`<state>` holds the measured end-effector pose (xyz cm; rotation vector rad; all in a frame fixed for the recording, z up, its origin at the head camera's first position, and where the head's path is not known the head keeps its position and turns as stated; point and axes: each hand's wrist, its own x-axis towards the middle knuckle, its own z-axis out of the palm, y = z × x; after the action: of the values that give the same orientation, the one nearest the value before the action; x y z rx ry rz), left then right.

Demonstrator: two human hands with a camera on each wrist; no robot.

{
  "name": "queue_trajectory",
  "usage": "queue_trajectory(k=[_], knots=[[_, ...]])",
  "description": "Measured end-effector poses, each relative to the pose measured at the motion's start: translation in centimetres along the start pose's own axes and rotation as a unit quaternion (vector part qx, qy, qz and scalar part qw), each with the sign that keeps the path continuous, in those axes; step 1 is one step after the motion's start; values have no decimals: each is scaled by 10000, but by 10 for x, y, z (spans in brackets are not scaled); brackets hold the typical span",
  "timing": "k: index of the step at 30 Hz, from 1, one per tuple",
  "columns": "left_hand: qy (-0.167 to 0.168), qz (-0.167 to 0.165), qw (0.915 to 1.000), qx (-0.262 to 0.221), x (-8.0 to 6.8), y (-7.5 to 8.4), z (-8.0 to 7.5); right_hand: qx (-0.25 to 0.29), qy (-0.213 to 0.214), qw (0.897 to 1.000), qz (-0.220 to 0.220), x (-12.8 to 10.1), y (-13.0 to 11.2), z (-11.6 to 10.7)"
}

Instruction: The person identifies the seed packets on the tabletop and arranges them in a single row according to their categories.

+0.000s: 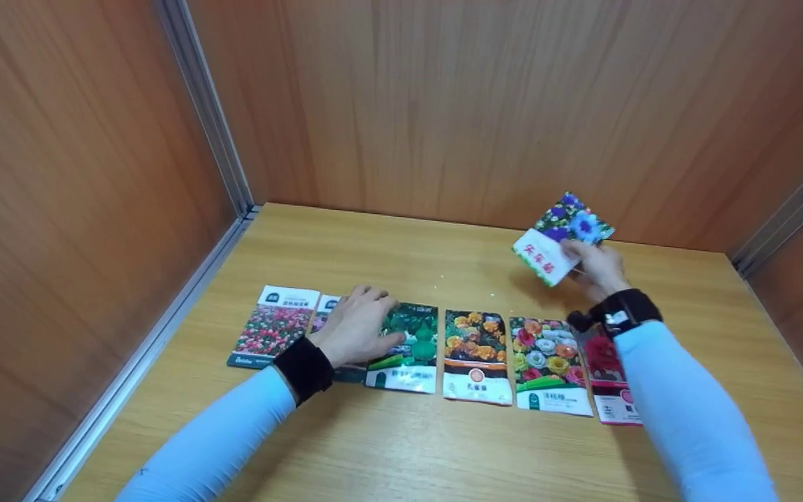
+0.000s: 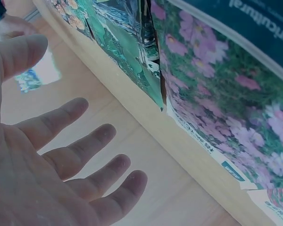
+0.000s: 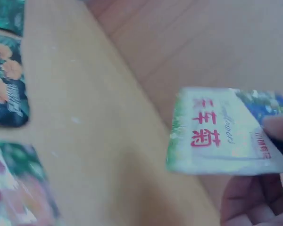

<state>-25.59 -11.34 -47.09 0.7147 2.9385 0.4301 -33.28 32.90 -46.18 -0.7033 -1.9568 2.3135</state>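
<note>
In the head view my right hand [image 1: 599, 269] pinches a blue-flowered seed packet [image 1: 545, 255] above the back right of the table. This packet [image 3: 217, 132] shows a white label with red characters in the right wrist view, thumb on top and fingers beneath. My left hand [image 1: 358, 328] is over the row of packets, fingers spread and relaxed, holding nothing. Beneath or beside it are a green leafy packet [image 1: 412, 352] and a pink-purple flower packet [image 2: 217, 84], partly hidden in the head view. Whether the left hand touches them, I cannot tell.
At the row's left end lies a pink flower packet [image 1: 277, 326]. Rightward come an orange marigold packet [image 1: 475, 348], a mixed-colour flower packet [image 1: 548, 359] and a red flower packet [image 1: 607, 369], partly behind my right forearm. Wooden panels [image 1: 478, 104] enclose the table [image 1: 401, 453].
</note>
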Motion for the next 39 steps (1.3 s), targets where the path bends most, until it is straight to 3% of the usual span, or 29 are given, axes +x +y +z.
queue_trajectory(k=[2, 5, 9, 11, 13, 16, 18, 21, 27, 31, 36, 39], knots=[[15, -3, 10000, 2, -1, -2, 0, 345, -238, 9991, -98, -7, -9, -17], [54, -3, 10000, 47, -2, -4, -1, 115, -352, 9988, -331, -18, -18, -49], [82, -37, 10000, 16, -5, -7, 0, -407, -574, 9969, -344, -33, -19, -103], [96, -24, 9999, -28, -6, -8, 1, -1052, -660, 9919, -249, -40, -16, -132], [104, -1, 9999, -53, -7, -11, 2, -1922, -652, 9791, -112, -45, -11, -158], [130, 25, 9999, -54, -9, -13, 3, -3295, -689, 9415, 185, -52, -5, -195], [154, 40, 9999, -49, -10, -14, 3, -3799, -731, 9210, 461, -57, -2, -217], [173, 38, 9998, -52, -12, -16, 2, -4210, -663, 9007, 847, -66, 3, -240], [221, -42, 9995, -201, -14, -21, 0, -4366, -509, 8928, 982, -76, 26, -252], [310, 13, 9993, -224, -15, -24, 0, -4727, -530, 8769, 689, -80, 36, -247], [336, -6, 9993, -175, -18, -26, 0, -5567, 30, 8299, 360, -88, 40, -229], [295, -35, 9994, -156, -20, -27, 1, -6067, 554, 7921, 363, -94, 41, -219]])
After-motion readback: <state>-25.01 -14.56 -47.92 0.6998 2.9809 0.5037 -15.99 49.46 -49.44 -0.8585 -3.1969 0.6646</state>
